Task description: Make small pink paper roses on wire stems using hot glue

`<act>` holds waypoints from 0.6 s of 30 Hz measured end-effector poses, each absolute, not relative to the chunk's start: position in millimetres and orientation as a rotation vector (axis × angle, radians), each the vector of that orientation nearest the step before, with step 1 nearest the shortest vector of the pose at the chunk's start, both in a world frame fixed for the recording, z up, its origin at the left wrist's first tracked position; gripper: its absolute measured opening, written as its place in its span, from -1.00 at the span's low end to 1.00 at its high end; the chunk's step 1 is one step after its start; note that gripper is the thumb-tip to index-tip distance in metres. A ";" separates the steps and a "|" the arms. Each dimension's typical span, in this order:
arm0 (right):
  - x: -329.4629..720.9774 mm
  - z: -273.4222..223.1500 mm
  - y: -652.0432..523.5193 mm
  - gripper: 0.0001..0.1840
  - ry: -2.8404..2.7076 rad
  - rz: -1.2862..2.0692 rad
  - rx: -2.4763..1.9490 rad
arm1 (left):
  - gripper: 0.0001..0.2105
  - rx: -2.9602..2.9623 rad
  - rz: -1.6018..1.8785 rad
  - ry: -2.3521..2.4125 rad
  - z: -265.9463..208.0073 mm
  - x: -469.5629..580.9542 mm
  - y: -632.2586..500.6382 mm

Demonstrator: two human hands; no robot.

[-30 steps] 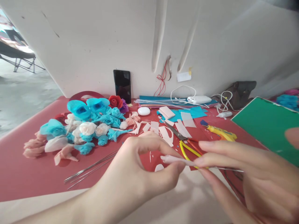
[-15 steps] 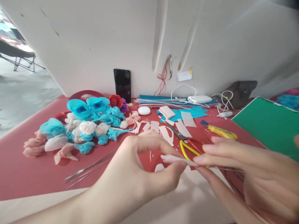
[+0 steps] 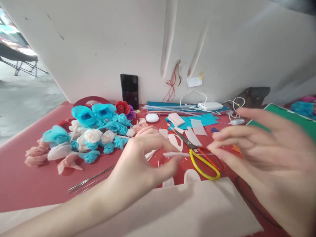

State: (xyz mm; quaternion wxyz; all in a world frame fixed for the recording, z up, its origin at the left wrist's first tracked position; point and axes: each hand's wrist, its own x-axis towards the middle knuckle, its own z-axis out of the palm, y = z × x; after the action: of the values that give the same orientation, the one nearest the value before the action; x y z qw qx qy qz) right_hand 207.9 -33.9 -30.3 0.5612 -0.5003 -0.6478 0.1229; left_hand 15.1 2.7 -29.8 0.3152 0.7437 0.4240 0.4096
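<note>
Head view: Hold and Surroundings

Clock positions are read from the pale paper strip [image 3: 172, 154], with 12 o'clock toward the wall [image 3: 98, 49]. We hold the strip roughly level above the bench [image 3: 29, 177]. Our left hand [image 3: 148, 158] is closed to a pinch on it, thumb below and index finger above, probably so that the rolled paper cannot loosen. A thin stem [image 3: 201, 154] leaves the strip toward 3 o'clock. Our right hand [image 3: 266, 154] has thumb and nearest fingertips drawn together beside the stem, other fingers fanned; blur means we cannot tell whether it grips. This posture appears to suit aligning strip and stem.

The scissors [image 3: 191, 144] lie beneath the stem, blades toward 11 o'clock, handles toward 4 o'clock; we judge them the nearest obstruction to lowered hands. Cut paper pieces [image 3: 197, 127] lie at 1 o'clock, likely for easy reach. Loose wires [image 3: 89, 180] at 8 o'clock run partly behind our left arm. Paper flowers [image 3: 92, 135] are massed at 10 o'clock, apparently to separate them from the scraps. The phone [image 3: 129, 89] leans at 11 o'clock. A blue-tipped tool [image 3: 214, 129] at 2 o'clock is mostly screened by our right hand. A beige sheet [image 3: 237, 210] covers the bench at 5 o'clock.
</note>
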 end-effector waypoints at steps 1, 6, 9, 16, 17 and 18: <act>206.8 -28.3 -29.5 -0.51 -1.534 0.342 -1.190 | -0.93 1.958 1.090 1.160 -32.3 14.1 6.6; 211.4 -31.8 -13.0 -0.68 -1.500 0.673 -1.213 | -0.89 1.740 1.029 1.231 -51.8 10.1 24.7; 215.2 -36.9 -9.1 -0.73 -1.435 0.913 -1.153 | -0.88 1.681 1.020 1.211 -66.1 10.9 31.8; 214.1 -40.8 -5.1 -0.77 -1.373 1.181 -1.076 | -0.87 1.570 1.012 1.202 -88.9 14.1 37.8; 213.3 -41.3 -5.1 -0.75 -1.369 1.183 -1.087 | -0.87 1.566 1.021 1.204 -91.1 13.9 38.2; 212.5 -41.9 -5.1 -0.72 -1.370 1.175 -1.106 | -0.87 1.563 1.029 1.206 -93.2 13.5 38.7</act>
State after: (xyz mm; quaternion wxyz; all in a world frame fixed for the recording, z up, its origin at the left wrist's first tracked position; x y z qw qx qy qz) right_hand 212.5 -5.1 -41.9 0.4904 -0.4554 -0.5641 0.4837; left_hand 13.5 38.7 -93.2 0.4417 0.6299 0.4860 0.4147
